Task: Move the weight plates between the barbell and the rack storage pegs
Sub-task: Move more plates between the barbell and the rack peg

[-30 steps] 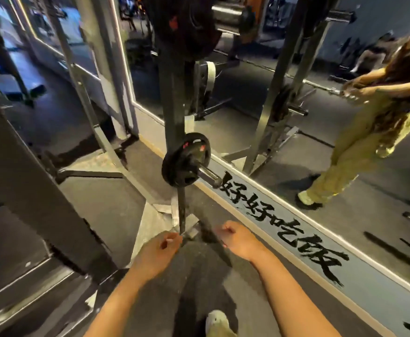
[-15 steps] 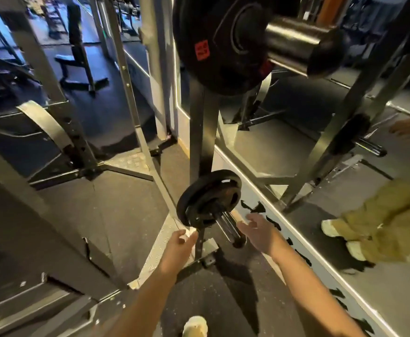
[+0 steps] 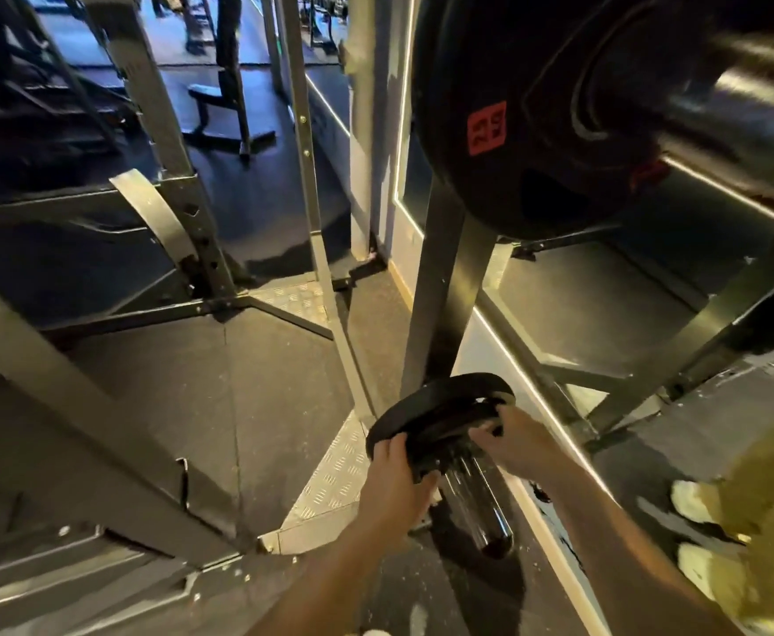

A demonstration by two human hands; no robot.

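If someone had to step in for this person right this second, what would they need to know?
Left hand grips the lower left rim of the small plate; right hand grips its right side.
The small plate is on the low storage peg, near the upright.
The large plate sits on the bar sleeve overhead.
Done: both hands are on the small plate.
Left: slide it off the peg and move it.

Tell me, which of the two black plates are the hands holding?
The small plate low on the peg: the left hand and right hand grip its rim. The big plate, with the red label, hangs untouched above.
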